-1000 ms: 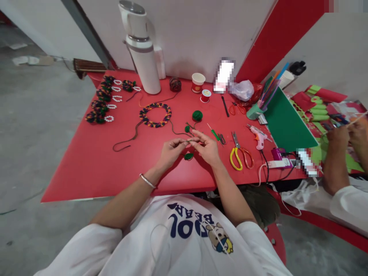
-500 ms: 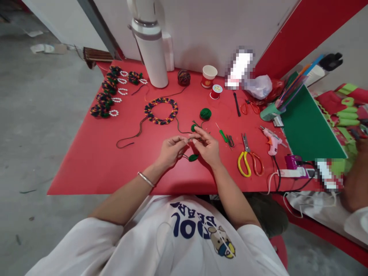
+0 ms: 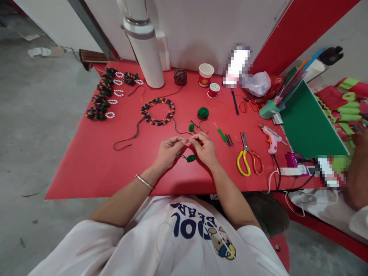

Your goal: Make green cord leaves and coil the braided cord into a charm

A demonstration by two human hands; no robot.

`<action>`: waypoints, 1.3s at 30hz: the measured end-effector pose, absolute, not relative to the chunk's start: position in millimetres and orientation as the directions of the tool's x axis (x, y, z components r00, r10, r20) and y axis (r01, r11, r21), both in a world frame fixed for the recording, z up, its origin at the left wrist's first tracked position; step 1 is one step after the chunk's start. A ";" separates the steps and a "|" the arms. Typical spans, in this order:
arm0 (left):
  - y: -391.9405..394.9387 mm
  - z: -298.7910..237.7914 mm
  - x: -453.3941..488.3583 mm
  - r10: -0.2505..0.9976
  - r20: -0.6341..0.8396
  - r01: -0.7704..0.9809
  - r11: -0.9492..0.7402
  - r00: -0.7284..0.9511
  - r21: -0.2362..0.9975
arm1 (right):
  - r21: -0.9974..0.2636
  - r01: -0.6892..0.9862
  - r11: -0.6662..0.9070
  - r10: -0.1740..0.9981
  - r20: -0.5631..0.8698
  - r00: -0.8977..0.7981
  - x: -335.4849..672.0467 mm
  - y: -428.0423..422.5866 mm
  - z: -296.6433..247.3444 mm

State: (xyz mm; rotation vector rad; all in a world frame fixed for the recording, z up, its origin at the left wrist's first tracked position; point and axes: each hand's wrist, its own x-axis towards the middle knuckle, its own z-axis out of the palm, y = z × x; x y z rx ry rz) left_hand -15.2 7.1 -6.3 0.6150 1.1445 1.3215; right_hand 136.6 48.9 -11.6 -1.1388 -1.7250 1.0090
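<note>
Over the red table (image 3: pixel 94 168) my left hand (image 3: pixel 169 150) and my right hand (image 3: pixel 204 148) meet fingertip to fingertip, both pinched on a thin dark yarn strand. A small green crocheted piece (image 3: pixel 191 157) hangs on that strand just below my fingers. A second small green piece (image 3: pixel 191 127) and a green yarn ball (image 3: pixel 202 113) lie just beyond my hands. A multicoloured crocheted ring (image 3: pixel 158 111) with a trailing dark cord lies further back.
Yellow-handled scissors (image 3: pixel 244 161), a green-handled crochet hook (image 3: pixel 222 134), a glue gun (image 3: pixel 271 138) and a power strip with cables sit right of my hands. A tall white flask (image 3: pixel 145 53), paper cup (image 3: pixel 206 74) and crocheted rosettes (image 3: pixel 102 97) stand at the back. Another person's arm (image 3: pixel 356 172) is at far right.
My right hand's fingers have curled in from spread to a pinch against my left fingertips. The view has shifted slightly; the neighbour's hands have dropped out of sight.
</note>
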 end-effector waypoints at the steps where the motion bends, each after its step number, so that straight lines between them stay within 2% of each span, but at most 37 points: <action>1: 7.2 -5.6 -14.9 0.945 -0.295 -0.440 0.209 -0.137 0.873 | -0.915 0.293 0.278 0.943 0.203 -0.263 136.4 48.5 -12.1; 13: 9.1 -1.7 -20.6 0.930 -0.356 -0.537 0.257 -0.087 0.803 | -0.894 0.287 0.343 0.889 0.211 -0.406 135.6 45.2 -11.6; 22: 7.5 -2.9 -18.5 0.947 -0.321 -0.497 0.268 -0.022 0.825 | -0.893 0.304 0.333 0.926 0.248 -0.285 137.4 48.6 -12.6; 33: 5.4 2.0 -21.2 0.918 -0.381 -0.447 0.387 0.107 0.806 | -0.894 0.274 0.354 0.921 0.282 -0.270 140.2 46.6 -8.5; 36: 5.5 1.2 -20.2 0.920 -0.385 -0.454 0.377 0.079 0.807 | -0.882 0.268 0.387 0.907 0.311 -0.285 140.3 45.6 -9.7; 39: 6.0 -0.5 -19.9 0.925 -0.380 -0.508 0.319 -0.018 0.800 | -0.869 0.266 0.418 0.888 0.329 -0.320 140.1 44.9 -12.2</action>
